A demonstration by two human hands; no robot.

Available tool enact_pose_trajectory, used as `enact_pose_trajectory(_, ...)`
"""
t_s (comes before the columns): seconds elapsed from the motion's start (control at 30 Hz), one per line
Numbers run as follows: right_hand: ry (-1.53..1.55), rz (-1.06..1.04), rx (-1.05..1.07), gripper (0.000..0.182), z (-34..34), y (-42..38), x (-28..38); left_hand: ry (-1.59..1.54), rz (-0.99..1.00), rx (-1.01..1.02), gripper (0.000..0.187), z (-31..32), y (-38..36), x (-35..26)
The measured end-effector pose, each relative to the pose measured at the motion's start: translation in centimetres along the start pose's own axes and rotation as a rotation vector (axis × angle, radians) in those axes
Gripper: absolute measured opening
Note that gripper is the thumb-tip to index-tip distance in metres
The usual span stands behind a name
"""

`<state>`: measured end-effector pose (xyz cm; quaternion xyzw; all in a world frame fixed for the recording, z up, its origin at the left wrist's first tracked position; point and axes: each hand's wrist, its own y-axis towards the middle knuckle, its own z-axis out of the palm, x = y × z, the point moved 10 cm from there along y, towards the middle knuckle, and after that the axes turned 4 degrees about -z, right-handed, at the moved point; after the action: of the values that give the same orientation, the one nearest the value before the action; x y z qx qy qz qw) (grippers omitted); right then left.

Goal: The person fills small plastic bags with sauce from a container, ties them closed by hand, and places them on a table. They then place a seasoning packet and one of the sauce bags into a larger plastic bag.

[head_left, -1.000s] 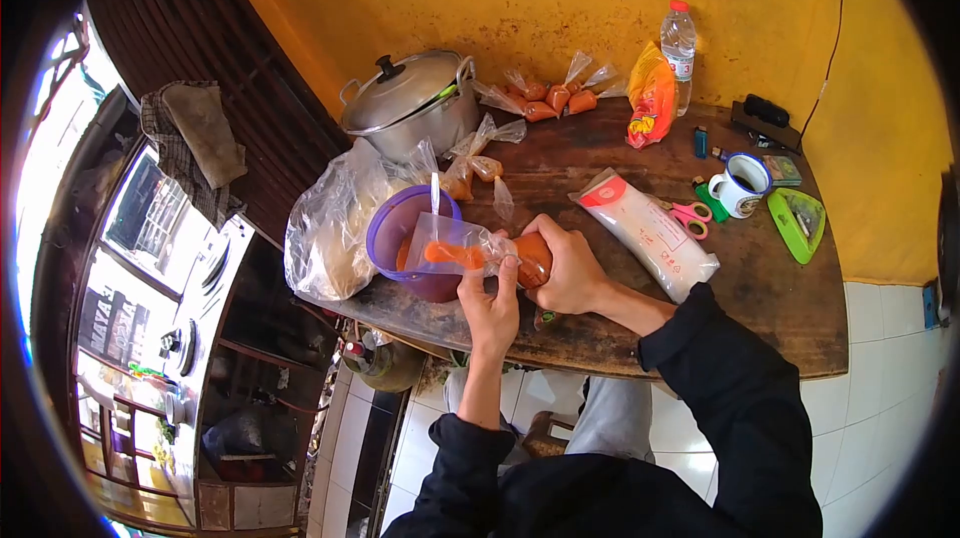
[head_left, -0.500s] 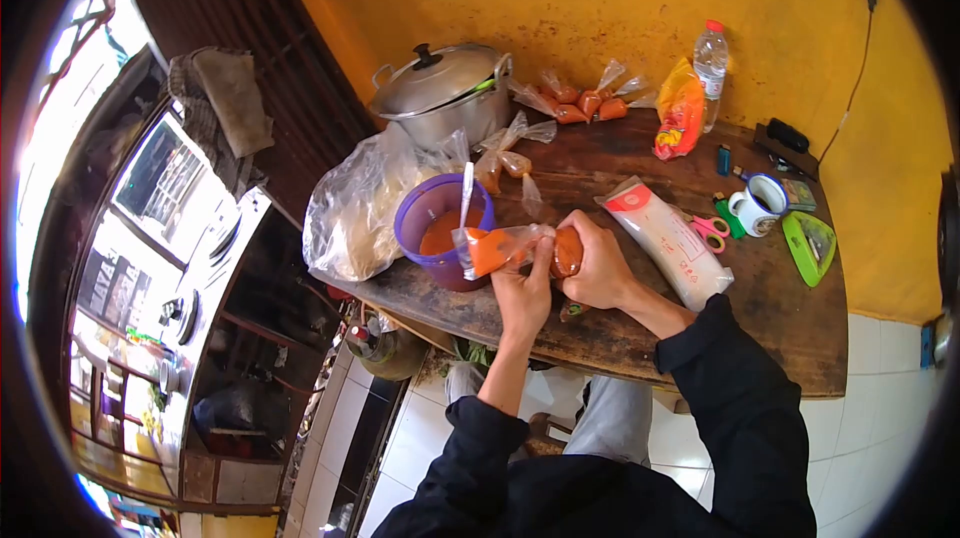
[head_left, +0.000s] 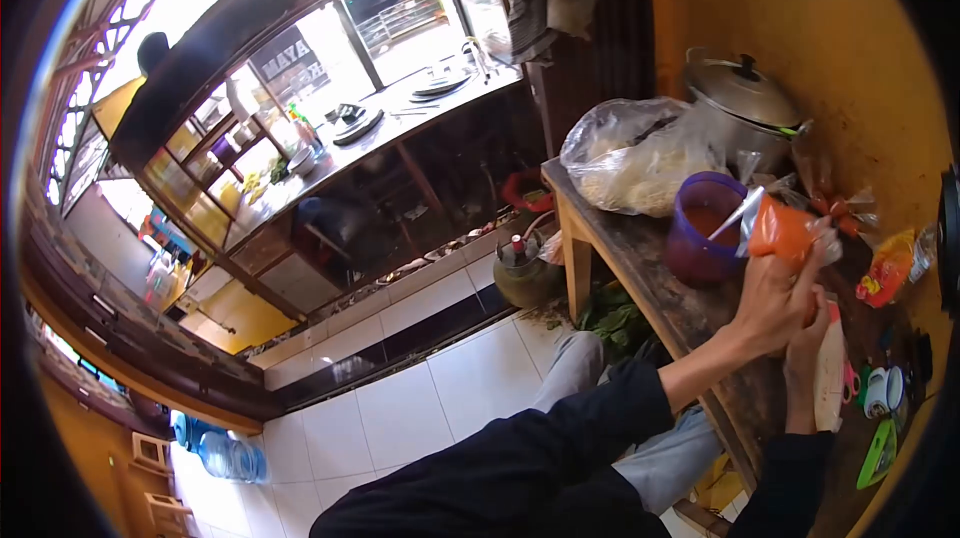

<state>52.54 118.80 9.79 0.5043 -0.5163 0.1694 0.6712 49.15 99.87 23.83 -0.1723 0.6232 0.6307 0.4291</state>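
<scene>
My left hand (head_left: 768,310) is closed on a clear plastic bag of orange sauce (head_left: 780,228), held up just right of a purple tub (head_left: 695,248). Inside the tub is reddish-orange sauce, and a light-coloured spoon handle (head_left: 738,213) leans out over its rim. Close behind my left wrist, my right hand (head_left: 803,353) looks closed; its fingers are partly hidden, and I cannot make out what they hold. A large clear bag of pale food (head_left: 640,178) lies beside the tub.
On the wooden table (head_left: 655,288) stand a lidded metal pot (head_left: 745,103), more tied sauce bags (head_left: 850,213), a red-yellow packet (head_left: 885,273), a white pack (head_left: 830,368) and a mug (head_left: 882,391). A gas cylinder (head_left: 525,278) is on the floor; a food counter (head_left: 350,148) runs beyond.
The view has swung left, so the table now sits at the right. My left hand still grips the sauce bag. The bulging part seen in my right hand is now hidden.
</scene>
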Motion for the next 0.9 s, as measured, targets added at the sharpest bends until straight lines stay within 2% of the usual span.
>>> enact_pose_trajectory(0.03, 0.059, 0.058, 0.073, 0.047, 0.6, 0.2, -0.3, -0.053, -0.078, 0.037, 0.017, 0.0, 0.6, 0.1)
enact_pose_trajectory(0.07, 0.06, 0.056, 0.082, 0.047, 0.9, 0.4, 0.0, -0.051, -0.075, 0.028, 0.017, -0.2, 0.8, -0.2)
enact_pose_trajectory(0.13, 0.104, 0.039, -0.044, 0.044, 0.5, 0.5, 1.1, -0.276, -0.281, 0.108, 0.019, 0.5, 0.8, 1.3)
enact_pose_trajectory(0.17, 0.123, 0.011, -0.086, 0.035, 0.4, 0.1, 0.6, -0.338, -0.238, 0.064, 0.02, 0.2, 0.5, 1.0)
enact_pose_trajectory(0.33, 0.103, 0.039, -0.009, 0.031, -1.1, 0.9, 0.1, -0.463, -0.214, -0.03, 0.015, 1.3, -3.2, 3.7)
enact_pose_trajectory(0.4, 0.088, 0.035, -0.023, 0.03, -2.0, 0.9, 0.6, -0.01, -0.35, 0.47, 0.013, 5.3, -5.3, 6.1)
enact_pose_trajectory(0.43, 0.078, 0.034, -0.028, 0.029, -2.6, 0.9, 0.7, -0.012, -0.349, 0.464, 0.013, 5.2, -5.0, 5.9)
enact_pose_trajectory(0.5, 0.043, 0.007, -0.078, 0.029, -4.1, 0.9, 1.5, -0.009, -0.416, 0.591, 0.02, 6.8, -5.2, 5.9)
enact_pose_trajectory(0.53, 0.007, -0.023, -0.11, 0.029, -5.4, 0.8, 2.4, -0.025, -0.411, 0.602, 0.02, 7.3, -5.1, 6.2)
enact_pose_trajectory(0.57, -0.111, -0.086, -0.256, 0.036, -6.4, 0.3, 4.0, -0.112, -0.432, 0.589, 0.023, 7.9, -5.2, 7.2)
enact_pose_trajectory(0.67, -0.317, -0.321, -0.144, 0.037, -6.3, -1.6, 7.6, -0.332, -0.484, 0.553, 0.031, 10.7, -6.4, 10.9)
enact_pose_trajectory(0.7, -0.38, -0.32, -0.188, 0.037, -6.6, -2.1, 8.0, -0.332, -0.498, 0.56, 0.031, 11.4, -6.8, 11.3)
enact_pose_trajectory(0.8, -0.069, -0.086, -0.095, 0.035, -5.8, -2.0, 5.6, -0.35, -0.641, 0.621, 0.032, 13.9, -9.2, 14.7)
enact_pose_trajectory(0.87, -0.026, -0.041, -0.136, 0.02, -6.5, -1.9, 4.3, -0.547, -0.779, 0.507, 0.032, 14.5, -10.0, 15.2)
enact_pose_trajectory(0.9, -0.119, -0.045, -0.142, 0.012, -6.6, -1.9, 4.1, -0.528, -0.85, 0.53, 0.033, 14.6, -10.6, 15.4)
